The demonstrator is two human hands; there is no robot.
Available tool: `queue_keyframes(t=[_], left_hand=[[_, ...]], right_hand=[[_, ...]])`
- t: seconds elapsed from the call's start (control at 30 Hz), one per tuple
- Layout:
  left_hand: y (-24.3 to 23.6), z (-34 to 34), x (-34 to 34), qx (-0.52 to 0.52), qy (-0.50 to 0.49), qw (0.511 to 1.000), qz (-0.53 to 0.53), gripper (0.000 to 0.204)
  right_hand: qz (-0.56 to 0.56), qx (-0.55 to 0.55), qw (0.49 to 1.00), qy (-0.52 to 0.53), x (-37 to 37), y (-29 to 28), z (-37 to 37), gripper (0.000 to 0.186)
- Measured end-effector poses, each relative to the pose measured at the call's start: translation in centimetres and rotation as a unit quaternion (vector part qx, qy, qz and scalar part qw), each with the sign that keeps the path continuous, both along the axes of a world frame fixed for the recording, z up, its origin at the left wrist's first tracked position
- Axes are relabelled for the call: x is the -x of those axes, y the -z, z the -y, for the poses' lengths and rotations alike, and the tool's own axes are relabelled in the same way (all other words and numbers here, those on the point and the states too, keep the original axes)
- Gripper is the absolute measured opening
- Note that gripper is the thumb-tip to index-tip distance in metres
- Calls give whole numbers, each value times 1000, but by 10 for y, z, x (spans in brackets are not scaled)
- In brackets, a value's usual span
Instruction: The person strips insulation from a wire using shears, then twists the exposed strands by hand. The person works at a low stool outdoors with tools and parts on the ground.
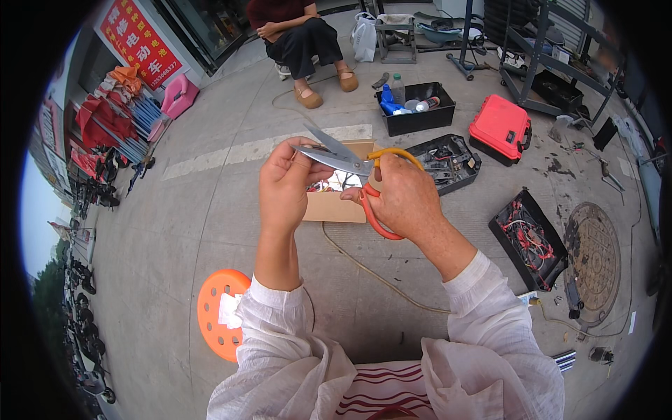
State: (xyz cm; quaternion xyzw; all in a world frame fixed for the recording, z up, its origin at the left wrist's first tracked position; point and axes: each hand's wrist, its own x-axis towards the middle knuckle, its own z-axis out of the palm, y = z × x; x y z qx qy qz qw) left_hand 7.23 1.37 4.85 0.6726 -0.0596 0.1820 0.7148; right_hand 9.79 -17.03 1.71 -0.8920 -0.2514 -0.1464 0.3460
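Observation:
My right hand (pixel 406 192) grips a large pair of scissors (pixel 346 164) by its orange and yellow handles. The steel blades stand apart and point left. At their tips my left hand (pixel 285 178) is pinched closed, its fingers around a small dark thing that I cannot make out. The lower blade passes in front of the left fingertips. Beneath both hands sits an open cardboard box (pixel 332 212) with red, white and dark bits inside, partly hidden by my hands and the scissors.
An orange stool (pixel 213 329) with white paper stands left. Rightward lie a black tray of parts (pixel 465 175), a red case (pixel 498 126) and a black bin of wires (pixel 514 241). A cord (pixel 378 274) crosses the ground. Farther off, a person (pixel 304 45) sits near a black crate (pixel 420 126).

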Motion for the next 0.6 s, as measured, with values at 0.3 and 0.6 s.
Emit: queue_keyframes(t=[0.3,0.6], left_hand=[[-6,5,4,0,-7,1000,-7,17],[-7,4,3,28,-8,1000,-10,18]], right_hand=[[16,0,1000,2,3,-11,1,77],[54,-10,998,-6,2,-9,4,75]])
